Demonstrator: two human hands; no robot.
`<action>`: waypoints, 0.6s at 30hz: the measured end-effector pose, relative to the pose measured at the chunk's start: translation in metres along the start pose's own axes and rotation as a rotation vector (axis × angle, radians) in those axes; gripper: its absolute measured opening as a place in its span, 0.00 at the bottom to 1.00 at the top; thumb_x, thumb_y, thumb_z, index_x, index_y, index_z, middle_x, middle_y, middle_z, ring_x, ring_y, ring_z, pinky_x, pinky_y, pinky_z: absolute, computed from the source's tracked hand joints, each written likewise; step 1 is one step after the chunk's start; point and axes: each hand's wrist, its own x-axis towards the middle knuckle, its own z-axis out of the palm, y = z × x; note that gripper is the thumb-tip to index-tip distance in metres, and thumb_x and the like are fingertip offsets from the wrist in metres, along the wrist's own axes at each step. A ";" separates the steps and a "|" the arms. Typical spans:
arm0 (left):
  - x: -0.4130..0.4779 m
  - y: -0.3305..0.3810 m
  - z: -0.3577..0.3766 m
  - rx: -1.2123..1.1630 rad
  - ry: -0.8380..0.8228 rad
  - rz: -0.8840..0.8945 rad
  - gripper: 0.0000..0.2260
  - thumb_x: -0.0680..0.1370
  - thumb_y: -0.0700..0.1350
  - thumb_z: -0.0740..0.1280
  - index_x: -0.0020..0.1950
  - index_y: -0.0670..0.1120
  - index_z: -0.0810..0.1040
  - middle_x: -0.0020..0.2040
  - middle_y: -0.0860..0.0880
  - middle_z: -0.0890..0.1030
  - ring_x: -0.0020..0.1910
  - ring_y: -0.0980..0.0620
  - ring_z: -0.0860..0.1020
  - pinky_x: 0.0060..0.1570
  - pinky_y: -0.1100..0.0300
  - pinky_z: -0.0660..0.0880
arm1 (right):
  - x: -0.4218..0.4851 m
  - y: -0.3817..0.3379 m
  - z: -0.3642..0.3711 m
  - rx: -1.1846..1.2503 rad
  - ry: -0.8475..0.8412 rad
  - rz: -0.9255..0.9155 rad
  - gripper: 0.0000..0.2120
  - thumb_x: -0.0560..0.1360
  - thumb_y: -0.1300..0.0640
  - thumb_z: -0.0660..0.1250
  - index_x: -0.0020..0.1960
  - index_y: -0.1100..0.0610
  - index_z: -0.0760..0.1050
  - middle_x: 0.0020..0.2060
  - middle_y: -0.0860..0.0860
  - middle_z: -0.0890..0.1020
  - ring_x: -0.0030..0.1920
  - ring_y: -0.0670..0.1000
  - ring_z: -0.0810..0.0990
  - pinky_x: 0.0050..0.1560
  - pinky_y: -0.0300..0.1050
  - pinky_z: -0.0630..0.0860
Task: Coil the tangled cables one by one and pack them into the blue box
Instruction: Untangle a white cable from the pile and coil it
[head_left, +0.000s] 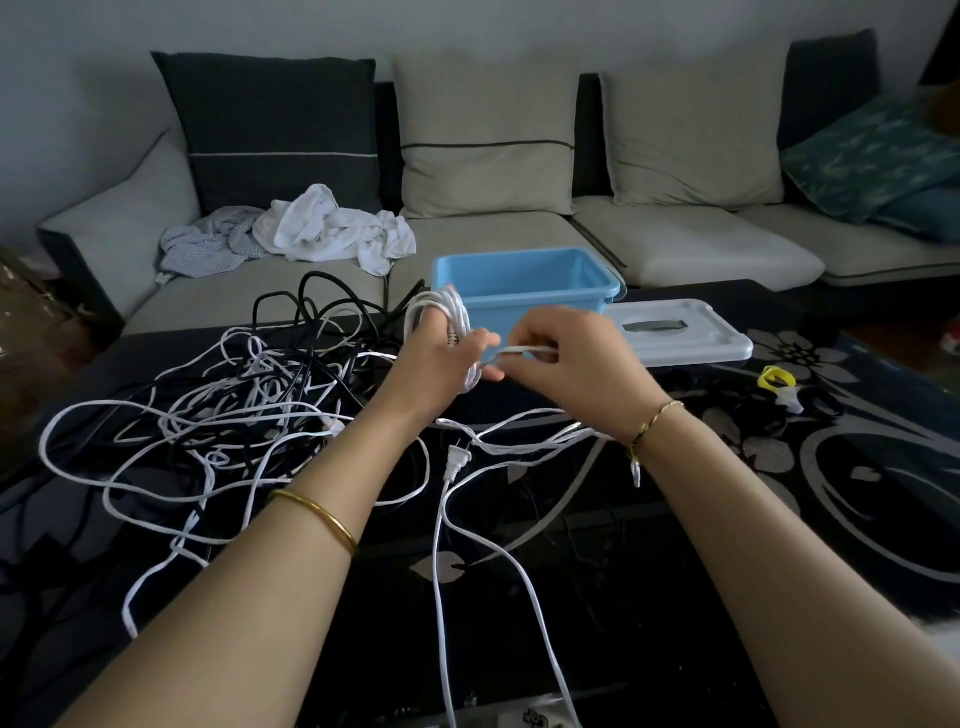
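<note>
item: white cable, light and limp. i'm seeing left hand holding its coil, right hand pinching the loose end (best hold).

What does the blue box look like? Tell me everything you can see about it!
The blue box is light blue, plastic-looking, rectangular, with a thick rim. It stands upright and open on the dark table, at the far edge near the sofa. What shows of its inside looks empty. A pale lid lies flat beside it. The left hand, wound with white cable, hides part of its front.
</note>
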 end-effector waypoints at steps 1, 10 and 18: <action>-0.001 0.001 0.001 -0.009 -0.026 -0.013 0.16 0.79 0.41 0.63 0.65 0.36 0.65 0.51 0.48 0.78 0.36 0.53 0.81 0.36 0.66 0.75 | 0.000 0.003 -0.003 0.012 0.057 0.013 0.04 0.70 0.58 0.71 0.39 0.55 0.76 0.27 0.45 0.70 0.29 0.39 0.69 0.31 0.32 0.64; -0.009 0.005 0.007 0.111 -0.178 0.020 0.15 0.81 0.43 0.60 0.67 0.44 0.62 0.45 0.43 0.82 0.34 0.50 0.80 0.47 0.54 0.78 | -0.001 0.018 -0.013 -0.060 0.105 0.053 0.05 0.71 0.54 0.70 0.38 0.48 0.75 0.37 0.44 0.73 0.40 0.46 0.73 0.47 0.51 0.74; -0.016 0.013 0.015 0.222 -0.286 0.091 0.14 0.77 0.49 0.68 0.57 0.53 0.65 0.40 0.45 0.81 0.32 0.53 0.78 0.42 0.54 0.78 | 0.001 0.025 -0.016 0.032 -0.019 0.238 0.10 0.76 0.54 0.65 0.40 0.60 0.76 0.29 0.46 0.71 0.28 0.41 0.68 0.33 0.36 0.65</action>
